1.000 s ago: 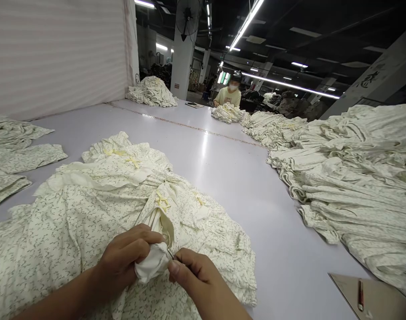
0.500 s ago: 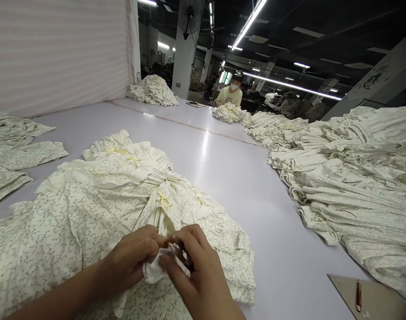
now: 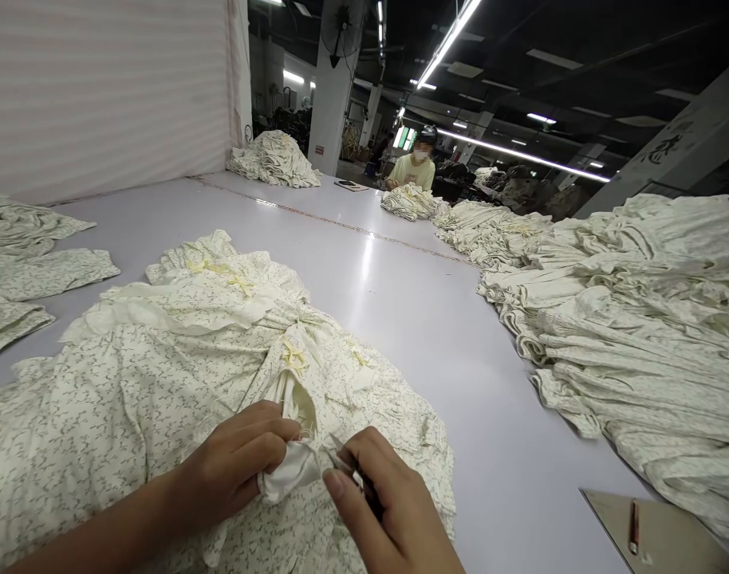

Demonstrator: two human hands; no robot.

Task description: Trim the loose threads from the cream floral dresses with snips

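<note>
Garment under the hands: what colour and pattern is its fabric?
The garment is cream with small grey-green sprigs, clearest in the head view.

A cream floral dress lies rumpled, its white inner fold bunched up.

From the right hand, a lane of pale desk runs forward between the floral dress and the heaped garments; a triangular board blocks the near right.
</note>
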